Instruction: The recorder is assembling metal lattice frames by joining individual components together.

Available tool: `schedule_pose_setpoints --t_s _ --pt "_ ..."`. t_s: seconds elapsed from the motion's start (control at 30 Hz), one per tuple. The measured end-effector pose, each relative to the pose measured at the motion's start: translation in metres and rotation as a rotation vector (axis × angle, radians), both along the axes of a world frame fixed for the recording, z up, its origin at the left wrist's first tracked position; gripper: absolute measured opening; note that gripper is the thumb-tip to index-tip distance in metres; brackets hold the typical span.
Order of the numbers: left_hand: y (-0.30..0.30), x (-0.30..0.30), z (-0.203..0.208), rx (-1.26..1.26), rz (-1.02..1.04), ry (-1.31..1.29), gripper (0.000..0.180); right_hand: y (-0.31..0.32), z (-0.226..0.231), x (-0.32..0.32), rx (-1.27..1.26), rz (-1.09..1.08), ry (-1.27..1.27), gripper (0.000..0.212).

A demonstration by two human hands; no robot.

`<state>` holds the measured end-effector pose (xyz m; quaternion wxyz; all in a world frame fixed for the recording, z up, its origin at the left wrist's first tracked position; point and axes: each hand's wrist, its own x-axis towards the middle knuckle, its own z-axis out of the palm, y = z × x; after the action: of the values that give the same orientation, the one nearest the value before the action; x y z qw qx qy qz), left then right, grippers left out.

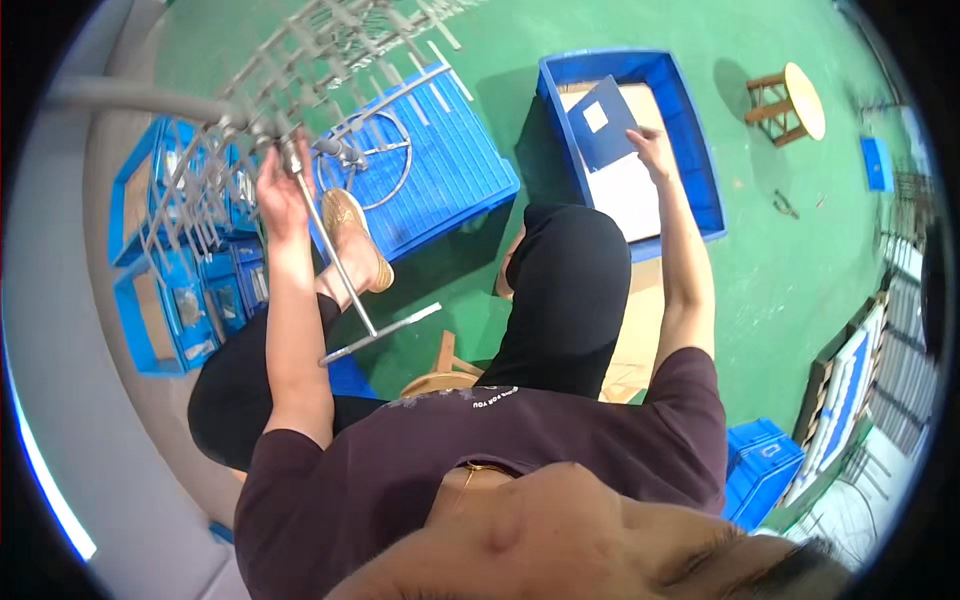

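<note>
My right hand [655, 152] pinches the edge of a flat, dark blue rectangular panel [612, 135] with a pale square in it. The panel is tilted over a blue plastic crate [708, 150], where white and brown flat sheets [625, 200] lie. On the left, my left hand [285, 200] is closed round the grey metal rack [290, 150], near a joint on its long rod. Many short prongs branch from this rack. The rod runs down toward my lap and ends in a crossbar [380, 335]. Part of the left fingers is hidden behind the metal.
An upturned blue crate [440, 160] stands between my feet, a metal ring [408, 165] on it. Smaller blue bins [150, 310] are stacked at the left. A wooden stool [803, 102] stands far right, a dark tool [785, 205] on the green floor below it. Another blue crate [760, 470] sits lower right.
</note>
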<state>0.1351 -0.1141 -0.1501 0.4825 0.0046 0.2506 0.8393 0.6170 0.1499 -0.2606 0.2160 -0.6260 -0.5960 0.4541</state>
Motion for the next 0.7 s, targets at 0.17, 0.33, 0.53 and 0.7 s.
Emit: schedule_pose_setpoints --t_s 0.17,0.33,0.53,0.7 --pt "-0.004 -0.011 -0.009 0.085 -0.074 -0.084 0.038 -0.041 0.121 -0.049 0.518 0.213 -0.186 0.022" --pt "0.000 -0.011 -0.018 0.114 -0.119 -0.120 0.038 -0.100 0.194 -0.096 0.740 0.533 -0.376 0.011" --pt "0.001 -0.018 -0.026 0.189 -0.200 -0.210 0.037 -0.174 0.210 -0.159 0.832 0.670 -0.476 0.012" --pt "0.007 -0.011 -0.026 0.188 -0.169 -0.101 0.038 -0.161 0.141 -0.177 0.826 0.604 -0.342 0.010"
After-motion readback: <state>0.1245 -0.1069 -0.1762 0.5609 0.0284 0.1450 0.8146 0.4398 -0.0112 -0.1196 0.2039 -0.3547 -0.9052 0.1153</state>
